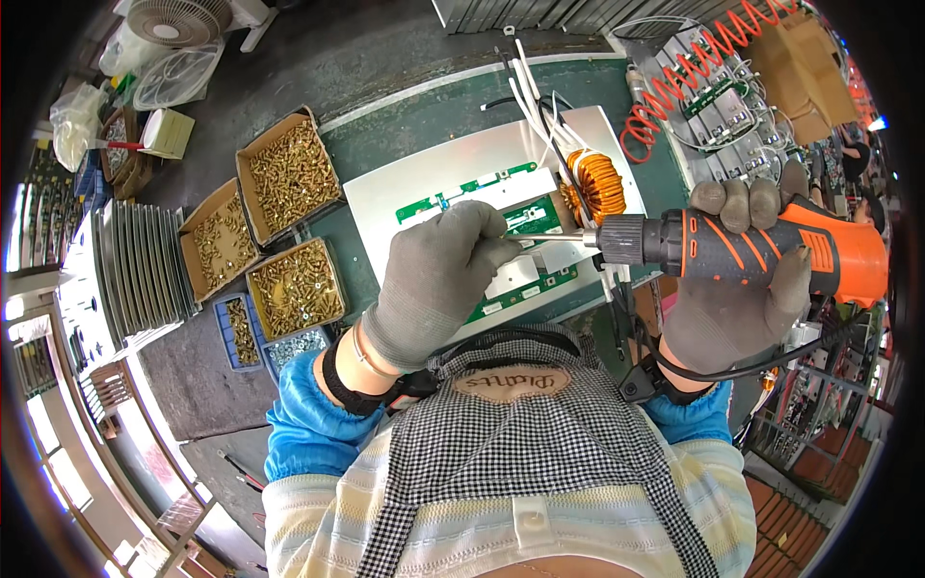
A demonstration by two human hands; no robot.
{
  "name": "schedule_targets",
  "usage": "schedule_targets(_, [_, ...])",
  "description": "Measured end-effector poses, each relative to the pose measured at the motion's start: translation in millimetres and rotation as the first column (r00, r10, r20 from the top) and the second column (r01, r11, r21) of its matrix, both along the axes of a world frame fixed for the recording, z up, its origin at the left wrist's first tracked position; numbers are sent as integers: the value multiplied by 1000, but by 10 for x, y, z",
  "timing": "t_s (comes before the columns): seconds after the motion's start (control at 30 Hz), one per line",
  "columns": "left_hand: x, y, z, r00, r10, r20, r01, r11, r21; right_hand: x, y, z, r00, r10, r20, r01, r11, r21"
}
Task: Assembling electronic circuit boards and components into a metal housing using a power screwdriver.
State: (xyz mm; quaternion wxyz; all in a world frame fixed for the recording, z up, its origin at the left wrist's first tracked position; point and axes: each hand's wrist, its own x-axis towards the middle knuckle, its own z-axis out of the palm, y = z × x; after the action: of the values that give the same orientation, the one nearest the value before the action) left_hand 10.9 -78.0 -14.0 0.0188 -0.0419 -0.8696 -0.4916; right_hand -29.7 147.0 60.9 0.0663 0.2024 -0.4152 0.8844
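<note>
Brass-coloured screws fill three open cardboard boxes (pixel 289 178) at the far left of the white panel (pixel 405 193), which serves as landmark; a small blue bin (pixel 238 332) of screws sits just below them, and a stack of grey metal plates (pixel 145 265) lies farther left. The white panel rests on the green bench (pixel 424 111) and carries green circuit boards (pixel 462 193) along its upper and lower edges. Left hand (pixel 438 279), in a grey knitted glove with a blue sleeve behind the wrist, lies over the middle of the panel; its fingers are pressed together and pinch the tip of the driver bit (pixel 549 236), over a circuit board. Whether a screw sits between the fingertips cannot be told. At the panel's right edge stands an orange wound coil (pixel 597 183), with white cables (pixel 530 91) running up from it. Right hand (pixel 737 308), likewise gloved, is wrapped tightly around the grip of an orange-and-black electric screwdriver (pixel 742 246), held level just right of the panel with its chuck pointing left toward the left hand. A black cord (pixel 732 371) hangs below that hand. Beyond the panel's upper right corner a red coiled hose (pixel 694 67) crosses a tray of further assemblies (pixel 713 106).
</note>
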Motion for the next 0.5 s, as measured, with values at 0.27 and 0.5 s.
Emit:
schedule_targets(0.27, [-105, -130, 51, 973, 72, 221, -177, 846, 503, -91, 108, -164, 988, -153, -39, 158, 955, 251])
schedule_targets(0.5, [-178, -661, -271, 941, 69, 331, -335, 61, 940, -150, 64, -522, 986, -165, -2, 152, 902, 403])
